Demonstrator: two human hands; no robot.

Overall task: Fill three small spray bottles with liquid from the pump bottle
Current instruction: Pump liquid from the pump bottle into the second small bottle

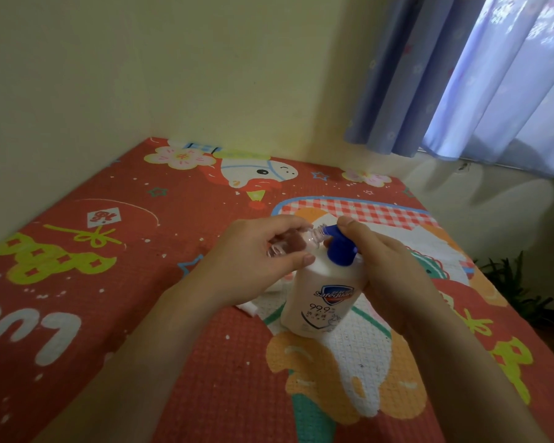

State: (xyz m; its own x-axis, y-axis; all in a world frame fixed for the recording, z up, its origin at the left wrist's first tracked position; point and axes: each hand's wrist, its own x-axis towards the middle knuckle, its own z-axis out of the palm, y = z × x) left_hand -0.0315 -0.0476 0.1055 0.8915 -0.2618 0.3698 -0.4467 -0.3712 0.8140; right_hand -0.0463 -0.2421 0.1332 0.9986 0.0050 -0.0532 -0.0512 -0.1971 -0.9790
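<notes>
- Clear spray bottle (288, 243): gripped tilted in left hand (256, 260), open neck at the spout to catch liquid.
- White pump bottle (325, 298): upright mid-mat (109, 282); right hand (387, 270) wraps it, finger on blue pump (339, 246).

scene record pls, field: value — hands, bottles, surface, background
left hand: grips small clear bottle, tilted, open neck at the nozzle
right hand: on pump bottle, a finger on the blue pump head
small clear bottle: cap off; fill level cannot tell
pump bottle: white, upright on mat
mat: red, cartoon print
other spray bottles: not visible
background: yellow wall, blue curtain
</notes>
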